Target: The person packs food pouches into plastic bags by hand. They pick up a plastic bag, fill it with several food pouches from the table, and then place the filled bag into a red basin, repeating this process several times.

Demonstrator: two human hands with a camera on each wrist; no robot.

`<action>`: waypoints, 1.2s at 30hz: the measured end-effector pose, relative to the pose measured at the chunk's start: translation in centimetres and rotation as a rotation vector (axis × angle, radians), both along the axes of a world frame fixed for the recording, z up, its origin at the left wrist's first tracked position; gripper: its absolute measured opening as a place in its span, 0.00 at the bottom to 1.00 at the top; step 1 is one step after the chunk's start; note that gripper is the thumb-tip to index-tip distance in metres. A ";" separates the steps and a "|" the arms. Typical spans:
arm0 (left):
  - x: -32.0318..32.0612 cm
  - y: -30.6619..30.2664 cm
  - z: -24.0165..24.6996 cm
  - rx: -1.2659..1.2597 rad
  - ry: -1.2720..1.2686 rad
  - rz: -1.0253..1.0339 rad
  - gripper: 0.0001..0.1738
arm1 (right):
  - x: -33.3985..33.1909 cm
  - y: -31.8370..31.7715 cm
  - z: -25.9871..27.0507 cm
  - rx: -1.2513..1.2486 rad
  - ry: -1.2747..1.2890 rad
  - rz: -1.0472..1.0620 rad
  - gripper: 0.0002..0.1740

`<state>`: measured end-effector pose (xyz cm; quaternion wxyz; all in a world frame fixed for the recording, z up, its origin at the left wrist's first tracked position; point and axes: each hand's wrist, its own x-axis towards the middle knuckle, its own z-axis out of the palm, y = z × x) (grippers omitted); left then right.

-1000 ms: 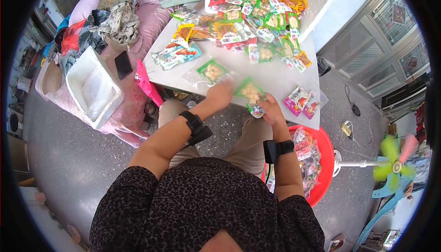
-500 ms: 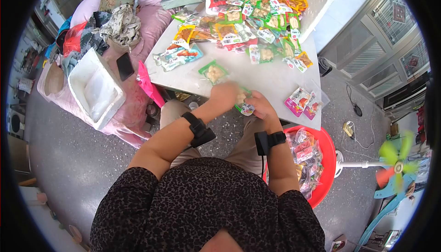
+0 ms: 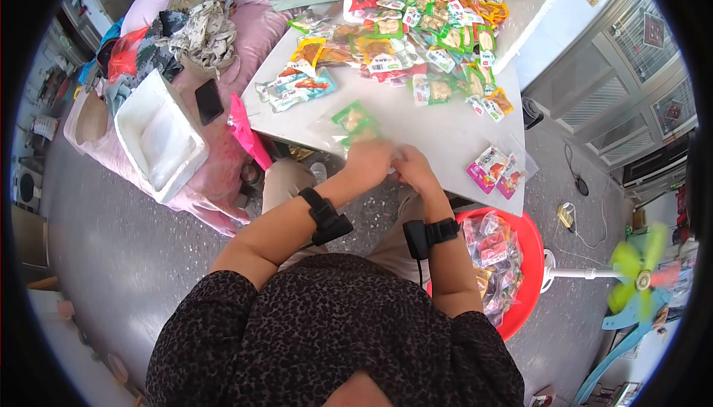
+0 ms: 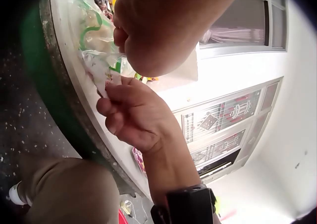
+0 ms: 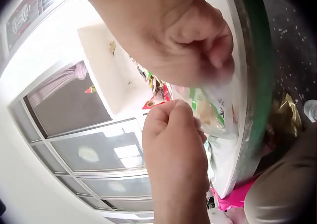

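My left hand (image 3: 369, 163) and right hand (image 3: 408, 168) meet at the table's near edge. In the left wrist view, the right hand (image 4: 136, 112) pinches the white end of a packet (image 4: 101, 68) between thumb and finger. The right wrist view has the left hand (image 5: 176, 140) with thumb and finger closed at the edge of a clear, green-bordered packet (image 5: 205, 112) with pale contents; its grip is partly hidden. Just beyond the left hand, a green-bordered packet (image 3: 355, 120) lies amid blurred clear plastic in the head view.
Assorted packets spill from a white foam box (image 3: 531, 17) across the table (image 3: 438, 136). Two pink packets (image 3: 490, 168) lie right. A red tub (image 3: 531, 258) of packets stands below, beside a spinning fan (image 3: 642, 279). Left, a foam box (image 3: 160, 139) and phone (image 3: 209, 102) rest on pink bedding.
The right hand has moved left to meet the left hand, and the packet it held is now mostly hidden between them. Clear plastic by the far packet has blurred with movement.
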<state>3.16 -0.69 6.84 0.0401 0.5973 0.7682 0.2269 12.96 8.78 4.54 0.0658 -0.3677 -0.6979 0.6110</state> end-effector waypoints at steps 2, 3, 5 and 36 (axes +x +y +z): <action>0.1 0.1 -0.6 0.002 -0.011 -0.012 0.09 | -0.2 0.3 -0.8 -0.017 0.004 -0.022 0.15; 0.2 0.2 -0.9 0.004 -0.016 -0.019 0.10 | -0.5 0.4 -1.5 -0.083 0.065 -0.047 0.14; 0.5 0.4 -1.2 0.079 0.002 0.001 0.09 | -1.1 0.2 -2.9 -0.279 0.279 -0.111 0.13; -1.4 0.8 -6.5 0.112 -0.147 0.020 0.06 | -9.4 12.8 -0.4 1.018 -0.573 -0.393 0.37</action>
